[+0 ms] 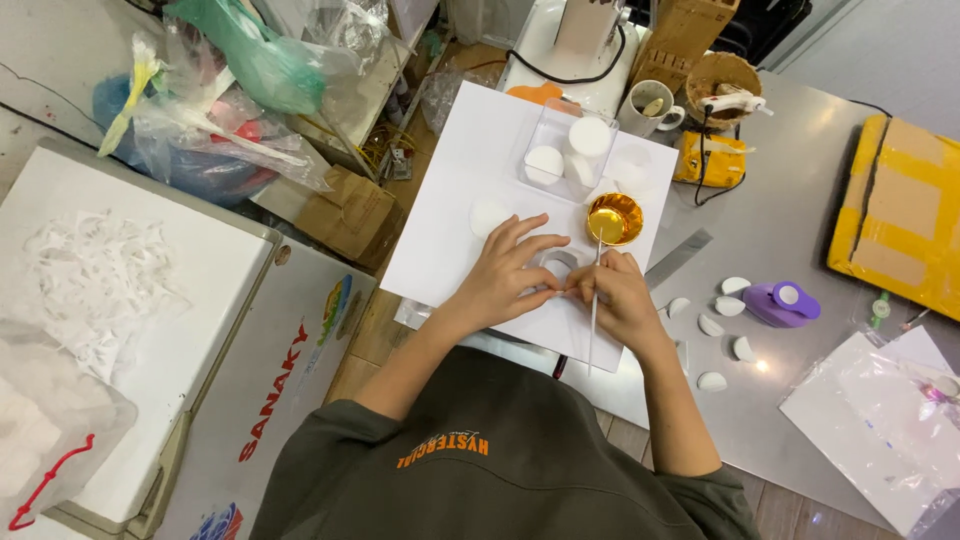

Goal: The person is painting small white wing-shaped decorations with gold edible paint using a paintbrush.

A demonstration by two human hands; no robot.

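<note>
- Paper ring (558, 266), a small white one, is lying on the white board (440, 240) right in front of the person, and both hands are meeting at its near edge.
- Left hand (505, 270) is resting flat on the board with the fingers spread and bent around the ring; it seems to be pressing the ring down so that it is not sliding, rather than closing on it.
- Right hand (612, 292) is closing its fingers on a thin white stick (594, 310), holding it like a pen. The tip is pointing toward the ring, and the long end is hanging back over the board's near edge.
- Gold foil cup (614, 218) is standing just beyond the right hand, near enough for the stick to be dipping into it; what is inside, I cannot tell.
- Clear plastic box (566, 150) with white round pieces is sitting further up the board, out of the way of the hands.
- One more white disc (487, 214) is lying near the left fingertips.
- On the metal table (790, 230) to the right, a purple punch (782, 303) is sitting with white petal-shaped cutouts (726, 305) scattered around it, probably where they fell out.
- Mug (650, 104) and a yellow device (710, 160) are standing at the far side, well apart from the work.
</note>
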